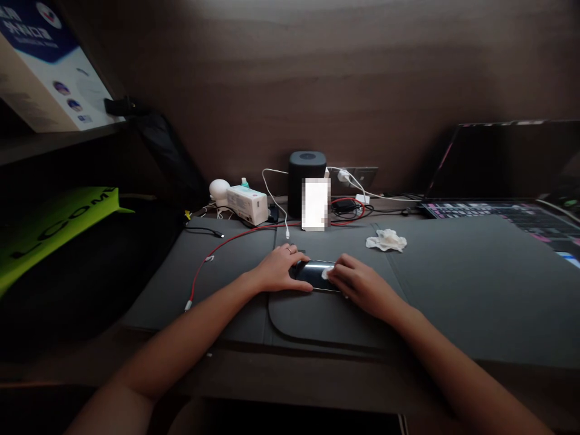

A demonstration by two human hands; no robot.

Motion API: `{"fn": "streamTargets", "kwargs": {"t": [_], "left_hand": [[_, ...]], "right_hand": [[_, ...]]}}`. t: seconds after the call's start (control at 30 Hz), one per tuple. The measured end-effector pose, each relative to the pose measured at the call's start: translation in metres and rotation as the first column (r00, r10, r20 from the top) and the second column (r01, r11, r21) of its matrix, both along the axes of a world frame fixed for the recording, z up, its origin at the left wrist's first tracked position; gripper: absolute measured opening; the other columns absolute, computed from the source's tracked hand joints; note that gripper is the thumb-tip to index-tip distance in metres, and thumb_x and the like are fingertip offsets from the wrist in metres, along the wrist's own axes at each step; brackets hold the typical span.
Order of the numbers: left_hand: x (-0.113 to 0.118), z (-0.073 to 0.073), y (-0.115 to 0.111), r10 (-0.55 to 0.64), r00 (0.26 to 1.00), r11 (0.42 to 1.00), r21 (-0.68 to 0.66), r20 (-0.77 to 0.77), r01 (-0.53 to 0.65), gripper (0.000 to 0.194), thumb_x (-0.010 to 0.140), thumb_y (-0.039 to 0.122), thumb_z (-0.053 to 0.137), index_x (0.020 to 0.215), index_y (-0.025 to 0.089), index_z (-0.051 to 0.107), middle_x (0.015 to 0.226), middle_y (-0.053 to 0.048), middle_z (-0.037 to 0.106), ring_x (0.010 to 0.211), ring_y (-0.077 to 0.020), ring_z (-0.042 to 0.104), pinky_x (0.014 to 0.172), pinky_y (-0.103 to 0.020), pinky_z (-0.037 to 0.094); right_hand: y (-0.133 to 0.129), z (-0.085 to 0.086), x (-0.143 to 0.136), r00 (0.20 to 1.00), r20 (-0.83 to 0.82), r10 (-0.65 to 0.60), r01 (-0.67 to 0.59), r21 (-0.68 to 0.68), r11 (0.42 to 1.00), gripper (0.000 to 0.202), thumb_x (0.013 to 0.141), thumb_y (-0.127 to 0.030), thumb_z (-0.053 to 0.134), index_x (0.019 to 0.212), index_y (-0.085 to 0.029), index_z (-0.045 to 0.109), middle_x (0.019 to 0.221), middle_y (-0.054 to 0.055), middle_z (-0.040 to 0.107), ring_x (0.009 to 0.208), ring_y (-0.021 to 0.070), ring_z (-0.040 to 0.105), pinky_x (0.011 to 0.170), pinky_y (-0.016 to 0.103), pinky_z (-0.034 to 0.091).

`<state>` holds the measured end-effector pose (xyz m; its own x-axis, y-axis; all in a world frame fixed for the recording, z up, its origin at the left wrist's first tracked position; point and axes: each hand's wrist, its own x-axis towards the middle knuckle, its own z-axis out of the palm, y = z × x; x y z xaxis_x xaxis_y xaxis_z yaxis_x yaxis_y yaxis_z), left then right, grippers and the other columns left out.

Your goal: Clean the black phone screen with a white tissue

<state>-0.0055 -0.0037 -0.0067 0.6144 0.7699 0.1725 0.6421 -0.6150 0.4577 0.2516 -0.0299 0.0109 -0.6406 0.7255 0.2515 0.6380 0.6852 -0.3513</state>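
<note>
A smartphone [312,275] lies flat on the grey desk mat [226,320], its dark screen facing up with a bright reflection along it. My left hand [283,270] grips the phone's left end, thumb along the near edge and fingers at the far edge. A small wad of white tissue [325,274] is pinched in the fingertips of my right hand [357,281], pressed against the right part of the screen. The phone's right end is partly hidden by that hand. Farther back to the right rests a crumpled white tissue [386,240].
A dark cylindrical speaker [307,158] stands behind the phone. Left of it are a white box [247,204] and a round white object [220,189]. A red cable [203,260] curves across the mat's left side. An open laptop [507,163] sits at the back right.
</note>
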Motion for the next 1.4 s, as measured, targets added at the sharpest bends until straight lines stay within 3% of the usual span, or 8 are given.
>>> {"fn": "streamTargets", "kwargs": {"t": [0.1,0.43,0.57,0.7,0.9,1.0,1.17,1.4], "left_hand": [[0.0,0.001,0.0,-0.005,1.0,1.0,-0.002,-0.006,0.005,0.066,0.07,0.064,0.077,0.119,0.022,0.064,0.103,-0.008,0.06,0.103,-0.0275,0.055,0.091,-0.039,0.046],[-0.001,-0.001,0.001,-0.01,1.0,1.0,-0.005,0.009,0.01,0.067,0.07,0.066,0.075,0.118,0.021,0.064,0.101,-0.006,0.06,0.1,-0.0268,0.055,0.09,-0.038,0.046],[0.0,0.0,0.0,0.02,1.0,1.0,-0.005,0.002,-0.02,0.066,0.068,0.065,0.077,0.116,0.022,0.065,0.103,-0.007,0.06,0.101,-0.027,0.056,0.089,-0.038,0.046],[0.0,-0.001,0.0,0.018,1.0,1.0,-0.008,0.004,-0.018,0.066,0.068,0.065,0.077,0.117,0.022,0.064,0.103,-0.007,0.061,0.102,-0.0276,0.056,0.09,-0.039,0.046],[0.0,-0.004,0.002,0.016,1.0,1.0,0.009,0.014,-0.016,0.063,0.07,0.063,0.077,0.115,0.021,0.064,0.103,-0.007,0.06,0.101,-0.0267,0.056,0.09,-0.039,0.046],[0.0,-0.004,0.001,0.014,1.0,1.0,0.011,0.023,-0.015,0.062,0.07,0.062,0.077,0.115,0.021,0.064,0.103,-0.007,0.06,0.101,-0.0266,0.056,0.09,-0.039,0.046],[0.001,-0.005,0.001,0.005,1.0,1.0,0.03,0.019,-0.006,0.054,0.073,0.057,0.076,0.111,0.021,0.064,0.103,-0.007,0.061,0.1,-0.026,0.057,0.09,-0.039,0.046],[0.001,-0.006,0.002,0.007,1.0,1.0,0.015,0.022,-0.007,0.057,0.071,0.058,0.077,0.113,0.022,0.063,0.106,-0.007,0.062,0.103,-0.0271,0.056,0.092,-0.04,0.046]], "right_hand": [[0.001,-0.001,0.0,0.998,-0.005,-0.061,0.061,0.009,0.998,0.024,0.1,-0.03,0.045,0.087,-0.02,0.063,0.088,0.005,0.052,0.072,0.018,0.057,0.069,0.03,0.047],[0.003,0.001,0.0,0.998,-0.022,-0.058,0.058,-0.016,0.998,0.028,0.101,-0.034,0.044,0.085,-0.021,0.063,0.088,0.006,0.054,0.071,0.0174,0.058,0.068,0.03,0.049],[0.003,-0.002,-0.006,0.998,-0.052,0.042,-0.044,-0.049,0.998,0.031,0.102,-0.036,0.042,0.088,-0.021,0.065,0.09,0.007,0.058,0.077,0.0182,0.059,0.071,0.03,0.051],[0.005,-0.001,-0.007,0.998,-0.058,-0.017,0.016,-0.012,1.0,0.032,0.102,-0.035,0.042,0.091,-0.02,0.068,0.093,0.009,0.06,0.081,0.0205,0.061,0.076,0.034,0.052],[-0.003,0.002,-0.015,0.985,0.032,0.169,-0.169,-0.011,0.986,0.032,0.103,-0.033,0.044,0.128,-0.025,0.062,0.122,0.011,0.062,0.109,0.0257,0.057,0.094,0.043,0.051],[-0.005,0.0,-0.017,0.983,0.069,0.173,-0.174,0.021,0.984,0.041,0.102,-0.038,0.047,0.14,-0.026,0.053,0.134,0.012,0.059,0.119,0.0284,0.053,0.1,0.049,0.049],[-0.008,-0.004,-0.022,0.961,0.127,0.245,-0.253,0.049,0.966,0.062,0.096,-0.051,0.053,0.148,-0.02,0.044,0.145,0.014,0.053,0.136,0.0322,0.043,0.11,0.052,0.041],[-0.007,-0.003,-0.023,0.971,0.129,0.201,-0.214,0.096,0.972,0.051,0.097,-0.048,0.054,0.142,-0.024,0.053,0.14,0.012,0.059,0.13,0.032,0.052,0.109,0.054,0.04]]}}
